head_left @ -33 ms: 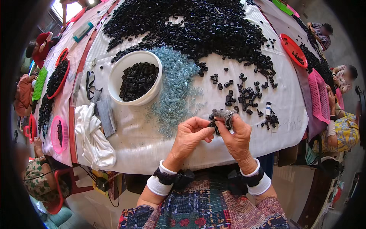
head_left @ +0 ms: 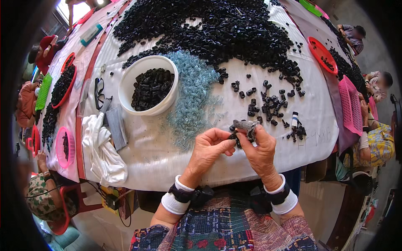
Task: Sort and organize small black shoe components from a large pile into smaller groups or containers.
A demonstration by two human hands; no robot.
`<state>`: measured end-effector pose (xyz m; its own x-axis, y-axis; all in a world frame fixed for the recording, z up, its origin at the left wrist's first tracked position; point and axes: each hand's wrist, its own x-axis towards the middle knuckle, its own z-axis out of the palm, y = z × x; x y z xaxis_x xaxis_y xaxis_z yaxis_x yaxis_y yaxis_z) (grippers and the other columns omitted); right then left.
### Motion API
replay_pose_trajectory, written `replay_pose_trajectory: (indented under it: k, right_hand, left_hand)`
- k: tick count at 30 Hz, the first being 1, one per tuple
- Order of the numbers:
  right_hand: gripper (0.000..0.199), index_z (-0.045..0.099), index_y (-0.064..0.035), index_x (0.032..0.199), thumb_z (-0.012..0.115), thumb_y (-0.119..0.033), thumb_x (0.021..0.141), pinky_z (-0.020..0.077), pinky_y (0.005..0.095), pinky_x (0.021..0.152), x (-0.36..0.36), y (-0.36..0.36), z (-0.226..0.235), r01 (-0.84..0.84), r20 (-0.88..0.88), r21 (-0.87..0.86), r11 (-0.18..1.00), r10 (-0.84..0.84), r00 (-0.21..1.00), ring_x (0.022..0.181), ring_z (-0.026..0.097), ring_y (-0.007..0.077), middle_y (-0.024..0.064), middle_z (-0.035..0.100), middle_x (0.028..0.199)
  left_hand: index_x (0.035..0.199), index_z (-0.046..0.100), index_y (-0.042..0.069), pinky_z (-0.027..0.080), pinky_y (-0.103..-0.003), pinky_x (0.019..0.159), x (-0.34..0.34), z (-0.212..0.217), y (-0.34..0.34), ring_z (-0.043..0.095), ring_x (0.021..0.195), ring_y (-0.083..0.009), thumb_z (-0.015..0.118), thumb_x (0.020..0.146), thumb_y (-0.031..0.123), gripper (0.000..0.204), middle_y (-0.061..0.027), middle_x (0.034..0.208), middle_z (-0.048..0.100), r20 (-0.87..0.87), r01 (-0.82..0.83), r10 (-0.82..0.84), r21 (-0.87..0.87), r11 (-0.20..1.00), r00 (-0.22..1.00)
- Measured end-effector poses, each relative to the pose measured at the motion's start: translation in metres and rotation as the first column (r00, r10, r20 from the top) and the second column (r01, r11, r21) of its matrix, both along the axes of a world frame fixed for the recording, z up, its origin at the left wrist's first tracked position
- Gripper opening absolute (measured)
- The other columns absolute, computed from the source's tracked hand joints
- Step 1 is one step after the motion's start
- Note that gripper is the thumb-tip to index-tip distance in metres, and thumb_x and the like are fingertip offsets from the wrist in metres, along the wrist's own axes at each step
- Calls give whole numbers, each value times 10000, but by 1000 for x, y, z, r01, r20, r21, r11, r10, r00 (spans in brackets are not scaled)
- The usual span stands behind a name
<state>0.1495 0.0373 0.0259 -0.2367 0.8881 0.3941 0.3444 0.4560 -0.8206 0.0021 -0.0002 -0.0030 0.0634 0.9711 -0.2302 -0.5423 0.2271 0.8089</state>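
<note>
Over the surface [head_left: 167, 163]: both my hands met.
Left hand [head_left: 208, 147]: pinched small black part [head_left: 234, 137].
Right hand [head_left: 260, 147]: gripped grey piece [head_left: 246, 124].

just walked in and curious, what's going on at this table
A person sits at a cloth-covered table, both hands raised just above it. The left hand and right hand meet on a small black part, the right fingers wrapped in grey tape. A big heap of black parts fills the far side, a white bowl holds more, and a patch of small clear pieces lies beside it. Other people sit around the edges.
</note>
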Motion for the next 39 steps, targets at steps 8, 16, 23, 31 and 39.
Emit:
replay_pose_trajectory:
  k: [8, 16, 23, 31, 39]
  right_hand:
    - [156, 610, -19, 882, 667, 12, 740, 478, 275, 583, -2, -4, -3, 37, -8, -50, 998, -38, 999, 636, 623, 172, 89, 641, 755]
    - [127, 578, -11, 828, 664, 14, 738, 461, 297, 554, -7, -8, 1, 102, 15, -54, 993, -102, 995, 595, 596, 213, 114, 600, 708]
    - [130, 558, -9, 799, 656, 29, 722, 464, 319, 550, -5, -7, 4, 63, 134, 61, 996, -70, 989, 599, 594, 273, 134, 578, 699]
    - [178, 551, -5, 796, 636, 72, 660, 458, 352, 567, -8, -10, 5, 133, 31, -185, 974, -130, 991, 650, 566, 327, 142, 557, 723]
    - [231, 538, -2, 803, 615, 91, 606, 452, 370, 581, 1, -4, 5, -22, 189, 64, 998, 9, 982, 683, 557, 336, 156, 547, 739]
  left_hand:
    - [921, 597, -18, 510, -227, 591, 0, -1, -1, 618, 665, -119, 662, 807, 26, 138, -82, 778, 646, 10, -1, 1, 5, 1000, 1000]
    - [916, 600, -16, 514, -226, 590, 1, -2, -1, 618, 652, -115, 659, 807, 20, 129, -78, 771, 646, -1, -18, 18, 12, 1000, 1000]
    - [917, 598, -12, 511, -221, 598, 3, -1, -2, 617, 648, -111, 649, 813, 16, 119, -71, 760, 645, -33, -20, 21, 17, 1000, 999]
    - [900, 603, -9, 502, -211, 596, 6, 0, -2, 612, 638, -95, 656, 812, 24, 107, -60, 745, 648, -87, -47, 48, 9, 999, 995]
    - [914, 597, -14, 505, -214, 602, 7, -1, -3, 615, 657, -98, 660, 812, 25, 126, -62, 780, 647, -105, -30, 33, 30, 999, 994]
